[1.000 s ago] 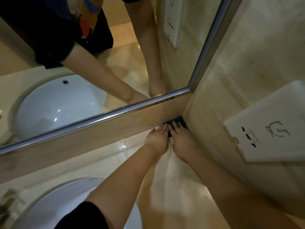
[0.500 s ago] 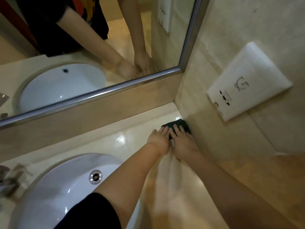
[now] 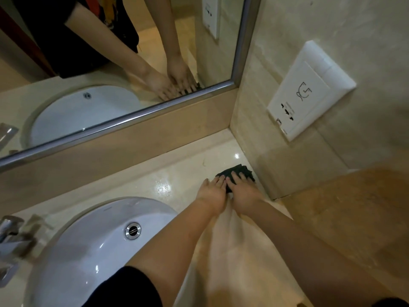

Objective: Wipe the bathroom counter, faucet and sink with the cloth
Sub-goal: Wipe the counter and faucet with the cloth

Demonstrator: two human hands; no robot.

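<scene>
A dark green cloth (image 3: 238,171) lies on the beige counter (image 3: 177,171) close to the right wall. My left hand (image 3: 211,192) and my right hand (image 3: 242,190) lie side by side on it, fingers straight, pressing it flat. Most of the cloth is hidden under my fingers. The white oval sink (image 3: 88,251) with its metal drain (image 3: 132,230) sits to the left of my left forearm. Part of the chrome faucet (image 3: 8,235) shows at the far left edge.
A mirror (image 3: 110,74) with a metal frame stands behind a low beige ledge. The tiled right wall carries a white socket plate (image 3: 309,91). Water drops glisten on the counter near the sink's rim (image 3: 162,186).
Both hands have drawn the cloth back from the rear corner along the right wall, toward me. My view has tilted down, showing more of the sink and faucet.
</scene>
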